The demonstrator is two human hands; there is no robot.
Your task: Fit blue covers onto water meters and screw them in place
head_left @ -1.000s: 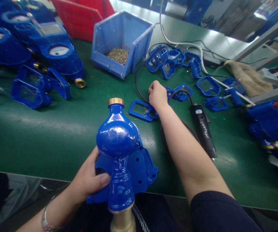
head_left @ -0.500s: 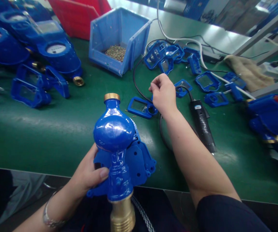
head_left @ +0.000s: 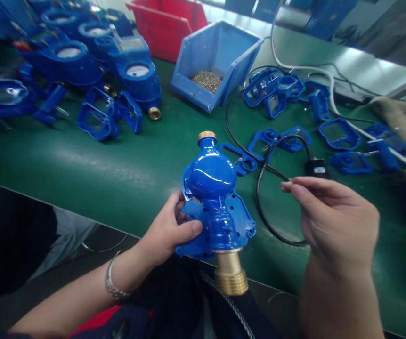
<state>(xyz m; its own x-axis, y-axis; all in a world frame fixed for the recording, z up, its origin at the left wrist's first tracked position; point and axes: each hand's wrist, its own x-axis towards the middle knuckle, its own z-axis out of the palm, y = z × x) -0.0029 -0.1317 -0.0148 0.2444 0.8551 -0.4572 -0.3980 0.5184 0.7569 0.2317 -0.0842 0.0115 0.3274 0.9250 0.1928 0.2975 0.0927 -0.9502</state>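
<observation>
My left hand grips a glossy blue water meter body from its left side, thumb across the front. The body is held underside up above the near edge of the green mat, with brass threaded ends at the top and bottom. My right hand hovers to the right of it, thumb and forefinger pinched together at the tips. What the pinch holds is too small to make out. A black cable loops on the mat between the meter body and my right hand.
A blue bin of small brass parts stands at the back, a red bin behind it. Assembled blue meters crowd the back left. Several blue window frames lie at the right near a black power screwdriver and a beige cloth.
My right hand has lifted off the mat near the frames and drawn back toward me, fingers pinched. The view has swung left; the meter body stays in my left hand, slightly tilted.
</observation>
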